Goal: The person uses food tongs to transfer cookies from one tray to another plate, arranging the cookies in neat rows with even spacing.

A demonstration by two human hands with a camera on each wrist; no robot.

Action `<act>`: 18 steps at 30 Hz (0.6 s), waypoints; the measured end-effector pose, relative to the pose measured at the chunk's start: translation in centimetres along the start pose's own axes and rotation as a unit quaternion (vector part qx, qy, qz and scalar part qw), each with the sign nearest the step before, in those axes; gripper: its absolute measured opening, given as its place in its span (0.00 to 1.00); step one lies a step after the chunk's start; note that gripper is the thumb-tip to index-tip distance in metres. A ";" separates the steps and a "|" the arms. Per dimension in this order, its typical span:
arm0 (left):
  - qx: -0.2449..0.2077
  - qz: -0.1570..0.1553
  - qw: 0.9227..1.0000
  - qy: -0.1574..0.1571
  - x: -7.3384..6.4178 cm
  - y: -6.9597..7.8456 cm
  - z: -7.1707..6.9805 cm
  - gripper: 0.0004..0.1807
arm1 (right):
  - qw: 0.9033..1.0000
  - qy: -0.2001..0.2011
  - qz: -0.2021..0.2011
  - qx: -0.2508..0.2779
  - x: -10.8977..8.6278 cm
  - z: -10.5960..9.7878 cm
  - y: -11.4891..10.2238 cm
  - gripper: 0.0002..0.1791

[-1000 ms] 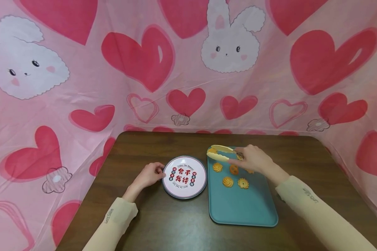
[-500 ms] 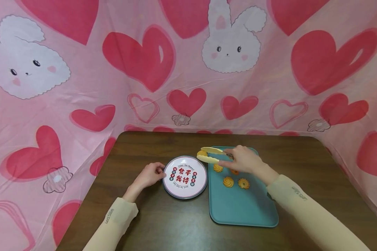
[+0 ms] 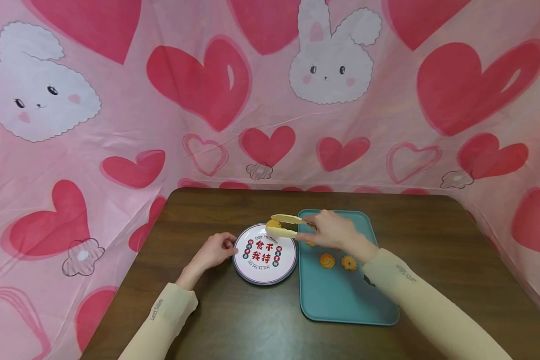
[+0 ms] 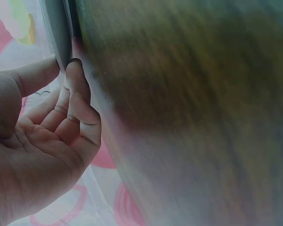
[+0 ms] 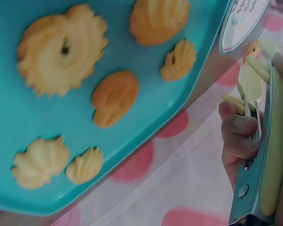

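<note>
The far side and both flanks are closed off by a pale pink, creased, cloth-like sheet (image 3: 364,120), printed with large crimson hearts (image 3: 450,92), white scallop-edged rabbit heads (image 3: 330,75) and small grey sketched flowers (image 3: 259,171). Before it is set a dark brown, wood-grained bench (image 3: 252,325) with rounded far corners, its near surface touched by a soft, pale sheen of light
</note>
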State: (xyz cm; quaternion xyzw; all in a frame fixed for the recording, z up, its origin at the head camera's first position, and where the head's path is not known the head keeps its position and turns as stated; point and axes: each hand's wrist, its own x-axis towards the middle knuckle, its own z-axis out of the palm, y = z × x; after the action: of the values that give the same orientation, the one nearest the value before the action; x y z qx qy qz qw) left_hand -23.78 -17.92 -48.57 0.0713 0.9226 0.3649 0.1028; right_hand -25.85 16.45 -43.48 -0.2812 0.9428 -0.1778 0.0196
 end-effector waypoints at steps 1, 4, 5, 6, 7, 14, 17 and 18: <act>0.000 0.001 1.000 0.001 0.0 0.0 0.0 0.16 | 1.000 -0.002 0.001 -0.003 0.2 0.2 -0.2 0.24; 0.001 0.007 1.000 0.000 -0.1 -0.2 0.1 0.15 | 1.000 -0.009 0.003 -0.021 0.6 0.9 -0.6 0.32; 0.000 0.007 1.000 0.000 -0.1 -0.2 0.1 0.16 | 0.999 -0.012 0.004 -0.031 0.8 1.1 -0.7 0.34; 0.000 0.006 1.000 -0.001 -0.1 -0.2 0.1 0.16 | 0.999 -0.015 0.004 -0.039 0.9 1.3 -0.8 0.36; 0.000 0.007 1.000 -0.001 -0.1 -0.3 0.1 0.16 | 0.999 -0.014 0.002 -0.048 1.1 1.5 -0.9 0.36; -0.002 -0.003 1.000 -0.001 -0.1 -0.2 0.1 0.16 | 0.998 -0.019 -0.010 -0.059 2.0 2.8 -2.0 0.33; -0.007 -0.004 1.000 -0.005 -0.2 -0.2 0.0 0.17 | 0.998 -0.024 -0.009 -0.062 2.2 3.2 -2.4 0.33; -0.007 -0.004 1.000 -0.005 -0.2 -0.2 0.0 0.17 | 0.998 -0.024 -0.009 -0.062 2.2 3.3 -2.5 0.33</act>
State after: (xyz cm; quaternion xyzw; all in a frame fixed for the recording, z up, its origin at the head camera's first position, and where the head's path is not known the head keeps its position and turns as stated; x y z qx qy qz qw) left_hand -23.65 -18.12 -48.65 0.0687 0.9198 0.3706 0.1091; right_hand -25.97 12.25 -45.62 -0.2948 0.9487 -0.1121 0.0235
